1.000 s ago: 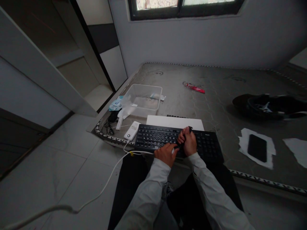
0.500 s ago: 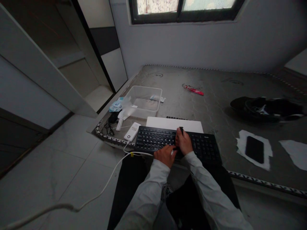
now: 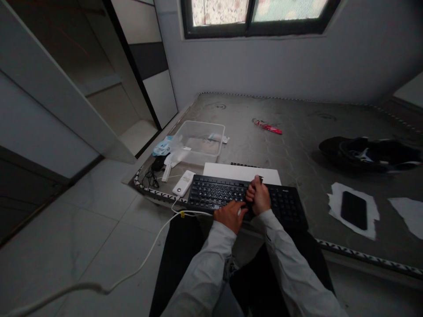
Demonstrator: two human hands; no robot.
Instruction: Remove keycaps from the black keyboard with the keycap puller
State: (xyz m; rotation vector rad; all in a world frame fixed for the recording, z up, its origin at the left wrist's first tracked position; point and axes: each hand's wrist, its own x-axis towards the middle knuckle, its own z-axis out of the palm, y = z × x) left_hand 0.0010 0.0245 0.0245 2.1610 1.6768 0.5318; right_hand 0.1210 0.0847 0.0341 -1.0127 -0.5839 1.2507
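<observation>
A black keyboard [image 3: 216, 191] lies across the near edge of the padded surface, over my lap. My right hand [image 3: 259, 197] is in a fist above its right half, closed round a slim black object [image 3: 261, 179] whose tip shows past the thumb; its kind is unclear. Beside it, at the keyboard's front edge, my left hand [image 3: 230, 215] is closed with thumb and fingers curled together. A white cable [image 3: 198, 213] runs into this hand, and a small white bit shows by the thumb. What lies between the two hands is hidden.
Behind the keyboard lies a white flat box [image 3: 238, 171]. A white power bank [image 3: 183, 183] and a clear plastic bin [image 3: 201, 156] are to the left. Farther right are a phone [image 3: 354, 210] on white paper, a dark cap [image 3: 363, 154] and a red packet [image 3: 269, 127].
My right hand has shifted slightly right and tilted, with the black object still in its fist. My left hand stays almost in place. The whole view has moved a little.
</observation>
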